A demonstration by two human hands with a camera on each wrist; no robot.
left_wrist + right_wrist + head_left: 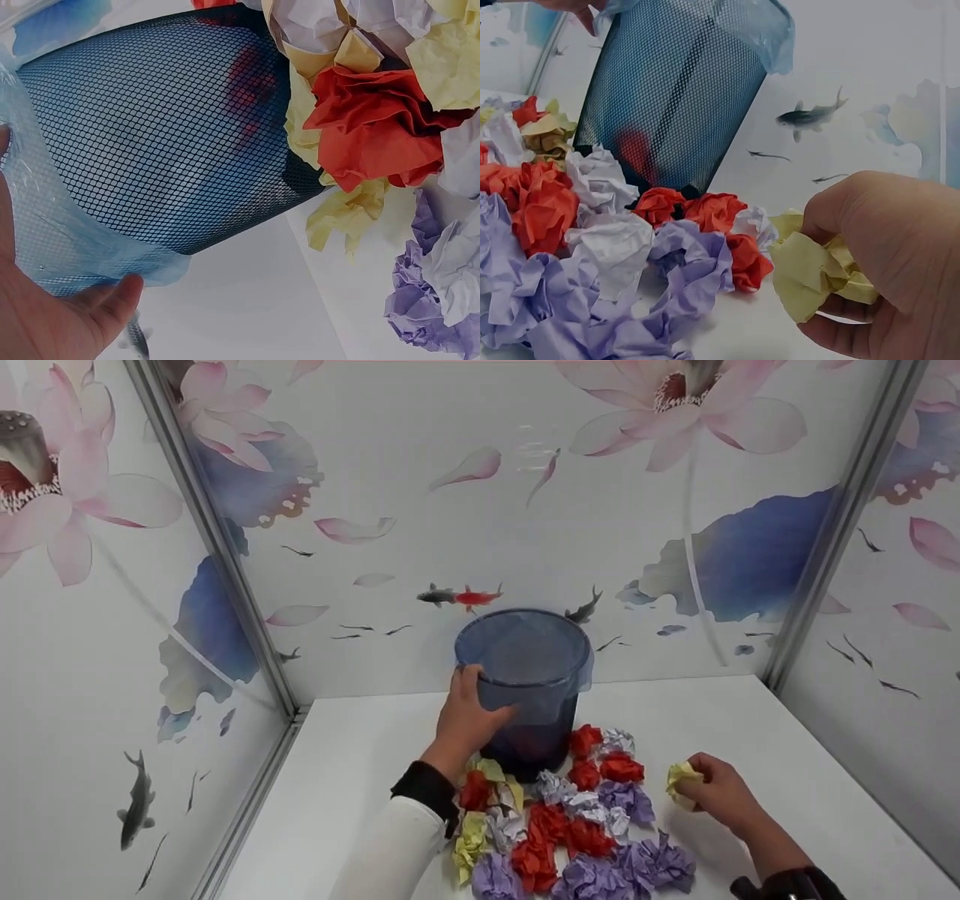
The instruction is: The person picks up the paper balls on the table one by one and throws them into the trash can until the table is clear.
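Note:
A dark mesh wastebasket [538, 739] with a thin blue bag folded over its rim stands against the back panel. At its left side my left hand [469, 724] grips the rim, fingers over the edge and thumb outside on the bag [112, 262]. Something red shows through the mesh low in the wastebasket in the left wrist view. To the right of the paper pile, my right hand [720, 795] holds a crumpled yellow paper ball [802, 274] between thumb and fingers. Red paper balls [551, 840] and purple paper balls [600, 877] lie in front of the wastebasket.
White paper balls [611, 251] and other yellow ones [470, 844] are mixed into the pile on the white table [352, 757]. Printed panels with lotus flowers and fish enclose the back and both sides, with metal posts [225, 555] at the corners.

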